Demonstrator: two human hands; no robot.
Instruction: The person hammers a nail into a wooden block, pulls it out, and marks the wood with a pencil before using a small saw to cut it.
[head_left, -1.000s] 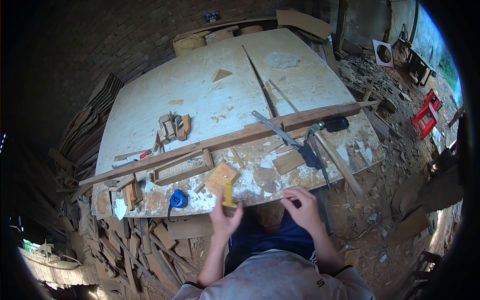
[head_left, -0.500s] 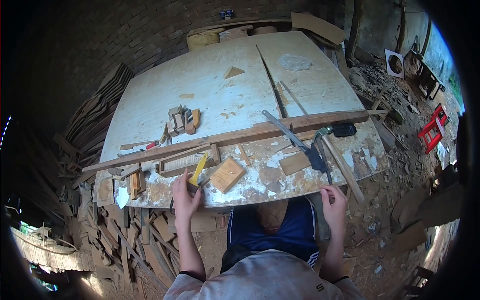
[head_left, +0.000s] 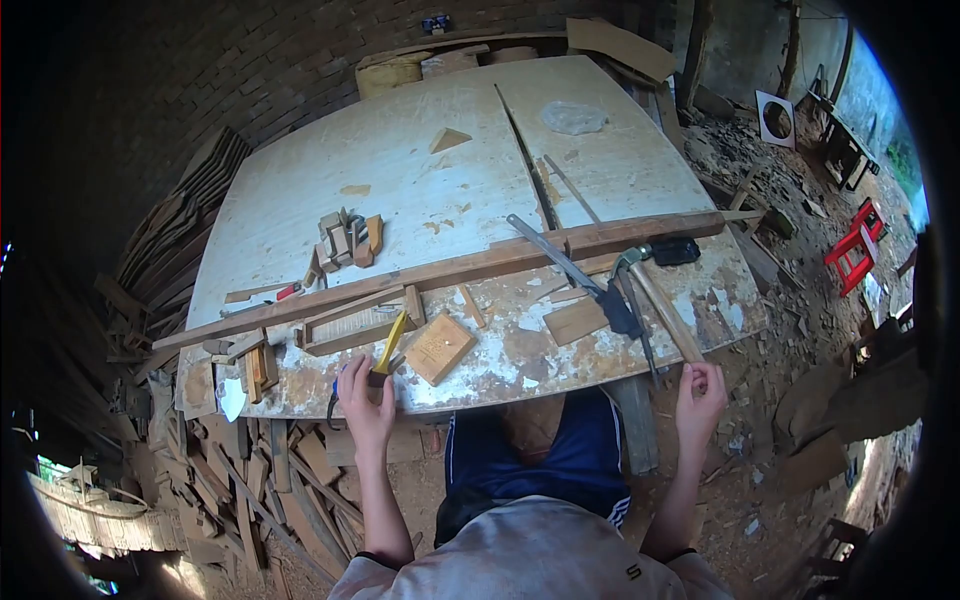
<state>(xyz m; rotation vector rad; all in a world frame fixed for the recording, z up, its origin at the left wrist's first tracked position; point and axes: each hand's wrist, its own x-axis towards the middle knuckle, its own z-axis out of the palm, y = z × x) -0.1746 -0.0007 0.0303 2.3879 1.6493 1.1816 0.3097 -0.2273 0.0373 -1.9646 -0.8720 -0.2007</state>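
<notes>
My left hand [head_left: 366, 402] is at the bench's front edge, its fingers and thumb curled round what looks like a tape measure. A yellow strip [head_left: 393, 341] sticks up from it, and a dark blue-black part shows at the hand's left; the palm hides the rest. Just right of it lies a square wooden block [head_left: 440, 349]. My right hand [head_left: 701, 398] pinches the end of the wooden handle of a hammer [head_left: 668, 312], whose head rests on the bench. Left of the hammer lies a long metal tool with dark wrapping [head_left: 622, 312], apart from my hand.
A long wooden beam [head_left: 450, 273] crosses the workbench [head_left: 300, 190]. A shallow wooden frame [head_left: 352, 326], small wood offcuts [head_left: 345, 240] and a flat board piece [head_left: 575, 322] lie around it. Scrap wood [head_left: 250, 490] covers the floor at left; a red object [head_left: 856, 250] stands at right.
My right hand has moved right, from near the long metal tool's tip to the hammer handle's end. My left hand has shifted slightly toward me with the yellow strip. The view has shifted a little.
</notes>
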